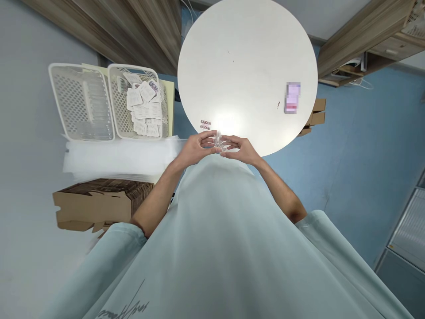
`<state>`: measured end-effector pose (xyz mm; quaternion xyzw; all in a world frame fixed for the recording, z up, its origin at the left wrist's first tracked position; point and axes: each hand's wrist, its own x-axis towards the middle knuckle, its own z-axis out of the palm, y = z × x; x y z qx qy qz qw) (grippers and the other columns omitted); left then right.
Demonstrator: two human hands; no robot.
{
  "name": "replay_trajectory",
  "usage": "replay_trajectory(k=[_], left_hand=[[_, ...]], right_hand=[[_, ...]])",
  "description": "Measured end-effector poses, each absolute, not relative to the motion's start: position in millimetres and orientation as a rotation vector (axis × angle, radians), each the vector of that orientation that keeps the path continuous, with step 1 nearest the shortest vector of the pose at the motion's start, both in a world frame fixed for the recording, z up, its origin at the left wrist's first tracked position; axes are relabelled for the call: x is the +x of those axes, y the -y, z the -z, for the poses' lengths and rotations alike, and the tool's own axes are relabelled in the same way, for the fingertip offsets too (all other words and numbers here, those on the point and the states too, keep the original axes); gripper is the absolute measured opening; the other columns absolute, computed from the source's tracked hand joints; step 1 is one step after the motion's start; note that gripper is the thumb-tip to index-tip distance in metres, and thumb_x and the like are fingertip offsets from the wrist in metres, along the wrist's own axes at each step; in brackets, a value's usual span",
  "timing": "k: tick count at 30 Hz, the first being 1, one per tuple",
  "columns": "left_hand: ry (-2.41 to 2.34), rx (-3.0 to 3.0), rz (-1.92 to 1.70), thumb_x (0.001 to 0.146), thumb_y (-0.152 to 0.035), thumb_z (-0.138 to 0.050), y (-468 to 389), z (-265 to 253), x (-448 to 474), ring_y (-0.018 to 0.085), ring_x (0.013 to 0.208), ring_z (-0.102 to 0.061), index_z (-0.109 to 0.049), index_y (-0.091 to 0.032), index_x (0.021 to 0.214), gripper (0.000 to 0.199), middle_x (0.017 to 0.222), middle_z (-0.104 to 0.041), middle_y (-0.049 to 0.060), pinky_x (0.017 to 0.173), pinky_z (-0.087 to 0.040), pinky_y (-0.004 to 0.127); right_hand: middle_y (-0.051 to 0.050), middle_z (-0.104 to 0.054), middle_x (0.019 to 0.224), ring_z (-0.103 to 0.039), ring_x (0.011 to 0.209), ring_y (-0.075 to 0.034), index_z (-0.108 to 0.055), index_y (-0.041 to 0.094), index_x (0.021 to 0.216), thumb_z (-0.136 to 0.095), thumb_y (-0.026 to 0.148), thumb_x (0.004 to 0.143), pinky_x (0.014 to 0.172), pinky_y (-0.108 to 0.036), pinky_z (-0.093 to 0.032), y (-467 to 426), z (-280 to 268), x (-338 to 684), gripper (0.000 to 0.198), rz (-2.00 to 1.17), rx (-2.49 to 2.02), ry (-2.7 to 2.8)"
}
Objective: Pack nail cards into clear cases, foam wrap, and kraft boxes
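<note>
A small clear plastic piece (219, 141), crumpled-looking like a bag or wrapper, is between my two hands at the near edge of the round white table (245, 53). My left hand (199, 147) grips it from the left, thumb below and fingers above. From the right, my right hand (239, 149) pinches the same piece with thumb and fingertips. Just beyond my left hand, two short rows of small reddish-brown round items (205, 124) lie on the table; they are too small to name.
A blurred pink-purple object (292, 98) lies at the table's right. To the left stand a white basket of white cards or packets (144, 106) and a second white basket (83, 104). Below them are white sheeting (119, 156) and stacked brown cardboard (96, 206).
</note>
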<state>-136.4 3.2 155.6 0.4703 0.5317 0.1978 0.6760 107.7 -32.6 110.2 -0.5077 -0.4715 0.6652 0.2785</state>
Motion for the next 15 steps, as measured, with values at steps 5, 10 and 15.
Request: replay_trajectory(k=[5, 10, 15], left_hand=[[-1.207, 1.037, -0.454, 0.056, -0.07, -0.111, -1.1, -153.2, -141.1, 0.043, 0.135, -0.075, -0.083, -0.022, 0.139, 0.1, 0.145, -0.081, 0.015, 0.124, -0.061, 0.06], [-1.159, 0.99, -0.469, 0.055, -0.063, -0.112, -2.2, -150.9, -147.3, 0.043, 0.138, -0.074, -0.084, -0.021, 0.137, 0.096, 0.142, -0.082, 0.017, 0.125, -0.059, 0.061], [-1.105, 0.941, -0.454, 0.06, -0.055, -0.112, -3.9, -152.3, -155.6, 0.044, 0.141, -0.073, -0.084, -0.023, 0.14, 0.091, 0.143, -0.081, 0.018, 0.122, -0.061, 0.061]], right_hand=[[-0.011, -0.078, 0.151, -0.077, 0.139, -0.035, -0.081, 0.028, 0.147, -0.102, 0.054, 0.076, 0.123, -0.056, -0.062, 32.8, -113.3, 103.3, 0.078, -1.79, -1.367, 1.279], [-0.011, -0.078, 0.153, -0.078, 0.136, -0.035, -0.083, 0.027, 0.143, -0.101, 0.056, 0.077, 0.122, -0.056, -0.063, 33.1, -116.6, 104.3, 0.075, -1.818, -1.345, 1.245], [-0.01, -0.078, 0.155, -0.077, 0.139, -0.035, -0.082, 0.028, 0.142, -0.098, 0.061, 0.079, 0.126, -0.057, -0.06, 31.5, -120.0, 107.1, 0.073, -1.85, -1.309, 1.235]])
